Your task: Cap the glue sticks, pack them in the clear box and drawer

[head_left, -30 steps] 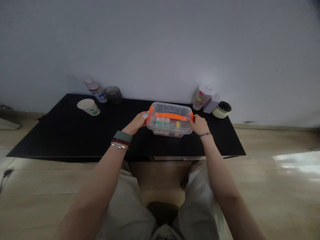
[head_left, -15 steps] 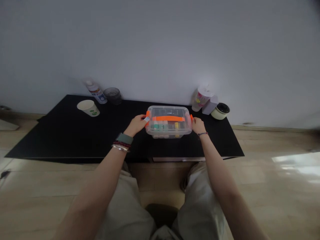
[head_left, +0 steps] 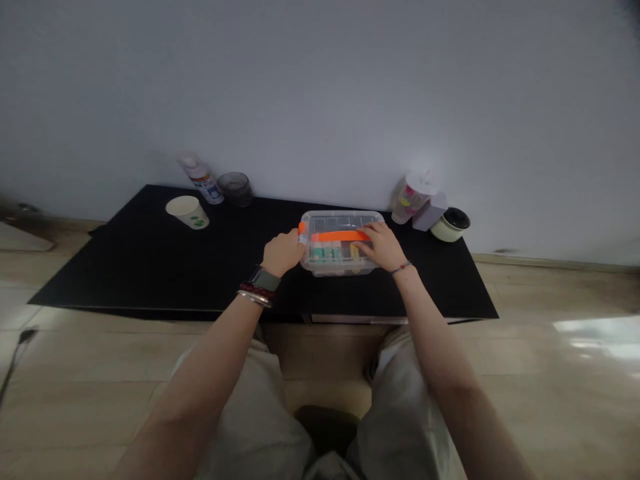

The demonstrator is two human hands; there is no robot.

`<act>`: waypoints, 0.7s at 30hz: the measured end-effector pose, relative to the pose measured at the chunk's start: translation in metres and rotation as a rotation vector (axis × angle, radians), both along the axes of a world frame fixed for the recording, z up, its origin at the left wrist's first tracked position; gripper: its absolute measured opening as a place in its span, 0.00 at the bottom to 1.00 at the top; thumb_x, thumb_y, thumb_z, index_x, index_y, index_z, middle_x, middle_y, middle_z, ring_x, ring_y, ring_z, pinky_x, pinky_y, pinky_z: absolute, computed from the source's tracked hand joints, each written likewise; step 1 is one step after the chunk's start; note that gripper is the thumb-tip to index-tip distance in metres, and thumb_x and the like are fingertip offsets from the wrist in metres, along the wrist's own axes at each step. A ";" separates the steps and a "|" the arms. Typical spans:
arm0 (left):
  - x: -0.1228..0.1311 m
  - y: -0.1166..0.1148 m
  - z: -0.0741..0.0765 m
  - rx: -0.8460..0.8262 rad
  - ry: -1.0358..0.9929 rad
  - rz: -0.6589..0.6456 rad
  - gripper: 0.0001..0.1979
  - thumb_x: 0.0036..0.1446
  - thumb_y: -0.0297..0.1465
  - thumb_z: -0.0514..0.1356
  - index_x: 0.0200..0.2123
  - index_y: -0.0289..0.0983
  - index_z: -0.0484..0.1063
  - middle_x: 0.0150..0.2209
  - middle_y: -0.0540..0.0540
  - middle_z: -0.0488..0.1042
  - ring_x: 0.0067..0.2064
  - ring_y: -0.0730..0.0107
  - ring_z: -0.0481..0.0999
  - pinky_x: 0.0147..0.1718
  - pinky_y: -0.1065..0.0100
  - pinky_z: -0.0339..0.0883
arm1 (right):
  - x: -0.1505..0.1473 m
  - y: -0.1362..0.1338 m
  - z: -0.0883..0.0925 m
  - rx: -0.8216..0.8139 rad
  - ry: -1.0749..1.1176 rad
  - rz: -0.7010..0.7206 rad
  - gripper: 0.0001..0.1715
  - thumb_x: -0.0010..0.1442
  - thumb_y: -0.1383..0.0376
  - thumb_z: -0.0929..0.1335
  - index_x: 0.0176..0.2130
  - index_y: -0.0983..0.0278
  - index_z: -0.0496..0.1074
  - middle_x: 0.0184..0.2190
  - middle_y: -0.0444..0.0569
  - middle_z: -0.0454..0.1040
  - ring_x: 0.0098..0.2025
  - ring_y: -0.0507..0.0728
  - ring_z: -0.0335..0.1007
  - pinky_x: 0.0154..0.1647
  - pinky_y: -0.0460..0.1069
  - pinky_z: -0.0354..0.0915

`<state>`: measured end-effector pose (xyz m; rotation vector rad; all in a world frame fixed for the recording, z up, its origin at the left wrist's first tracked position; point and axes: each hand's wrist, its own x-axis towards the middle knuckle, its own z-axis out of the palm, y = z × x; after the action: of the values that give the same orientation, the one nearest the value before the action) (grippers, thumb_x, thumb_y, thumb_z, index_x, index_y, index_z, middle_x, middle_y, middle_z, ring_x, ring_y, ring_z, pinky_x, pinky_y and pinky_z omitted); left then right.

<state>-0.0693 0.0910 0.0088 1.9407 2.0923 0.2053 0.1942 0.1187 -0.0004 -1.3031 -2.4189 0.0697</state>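
A clear plastic storage box (head_left: 320, 264) with a closed lid sits on the black tabletop. Green-and-white items and a yellow one show through its lid. An orange carrying handle (head_left: 335, 236) lies folded on top. My left hand (head_left: 284, 252) grips the box's left end, closed at the orange latch (head_left: 302, 230). My right hand (head_left: 383, 245) rests over the lid's right part, thumb and fingers apart, fingertips at the handle's right end. The right latch is hidden by this hand.
On the black table (head_left: 150, 267) at the left stand a paper cup (head_left: 189, 213), a spray can (head_left: 206, 183) and a dark glass (head_left: 236, 190). At the right are a lidded plastic cup (head_left: 411, 197), a pale box (head_left: 430, 211) and a cream pot with black lid (head_left: 450, 227). A wall rises behind.
My right hand has moved from the box's right latch up and left onto the lid and handle. My left hand stays at the left end. The view has shifted slightly.
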 end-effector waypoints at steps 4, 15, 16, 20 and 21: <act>-0.010 0.006 -0.012 -0.019 -0.119 0.019 0.16 0.62 0.32 0.49 0.46 0.34 0.72 0.44 0.30 0.78 0.47 0.44 0.79 0.45 0.55 0.68 | 0.003 0.009 0.001 -0.017 -0.061 0.006 0.25 0.66 0.54 0.65 0.55 0.66 0.74 0.47 0.58 0.73 0.52 0.65 0.64 0.57 0.61 0.62; -0.019 0.016 -0.050 -0.070 -0.936 0.178 0.15 0.60 0.42 0.54 0.36 0.35 0.69 0.31 0.44 0.75 0.31 0.65 0.74 0.33 0.64 0.72 | -0.003 0.020 -0.002 -0.016 -0.067 -0.023 0.25 0.62 0.45 0.67 0.42 0.63 0.74 0.42 0.56 0.74 0.49 0.66 0.63 0.49 0.57 0.59; -0.017 0.016 -0.050 -0.074 -0.966 0.204 0.15 0.60 0.42 0.55 0.37 0.35 0.69 0.31 0.45 0.75 0.32 0.66 0.74 0.33 0.64 0.72 | -0.005 0.020 -0.003 -0.021 -0.066 -0.018 0.24 0.61 0.45 0.67 0.40 0.63 0.73 0.40 0.55 0.74 0.48 0.65 0.64 0.48 0.56 0.58; -0.015 0.015 -0.051 -0.107 -1.053 0.220 0.17 0.57 0.45 0.58 0.36 0.35 0.70 0.31 0.46 0.75 0.33 0.66 0.74 0.34 0.64 0.72 | -0.007 0.021 -0.005 -0.053 -0.062 0.016 0.23 0.62 0.45 0.67 0.37 0.63 0.70 0.34 0.52 0.74 0.40 0.62 0.65 0.42 0.53 0.56; -0.015 0.014 -0.052 -0.118 -1.065 0.205 0.18 0.56 0.46 0.58 0.36 0.36 0.70 0.30 0.46 0.74 0.33 0.66 0.73 0.34 0.63 0.71 | -0.007 0.021 -0.005 -0.060 -0.056 0.011 0.23 0.62 0.45 0.67 0.37 0.63 0.70 0.33 0.52 0.73 0.40 0.61 0.65 0.41 0.52 0.55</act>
<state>-0.0842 0.1054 -0.0432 1.1042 1.4828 0.8971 0.1876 0.1400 -0.0056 -1.3348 -2.4890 0.1118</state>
